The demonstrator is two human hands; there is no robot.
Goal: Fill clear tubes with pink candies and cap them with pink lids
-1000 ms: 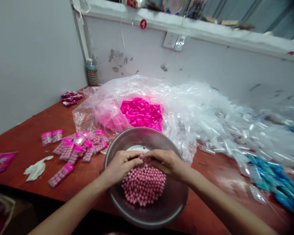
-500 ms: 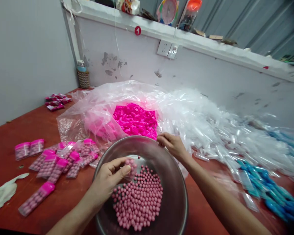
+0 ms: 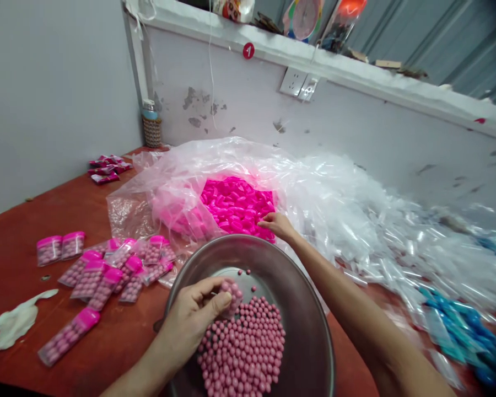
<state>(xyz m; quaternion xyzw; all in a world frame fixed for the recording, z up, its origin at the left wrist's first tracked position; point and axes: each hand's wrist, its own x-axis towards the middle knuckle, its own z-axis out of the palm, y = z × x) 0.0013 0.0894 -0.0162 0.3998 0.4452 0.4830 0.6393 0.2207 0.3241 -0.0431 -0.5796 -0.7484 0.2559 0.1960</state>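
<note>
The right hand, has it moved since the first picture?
Yes, forward: it was over the bowl, and now the right hand is at the pink caps beyond the rim.

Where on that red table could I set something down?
Bare red tabletop shows between the shiny pink packets and the two short tubs, and between the lone long tub and the left hand. Behind the bowl, the plastic bag and clear containers crowd it.
</note>
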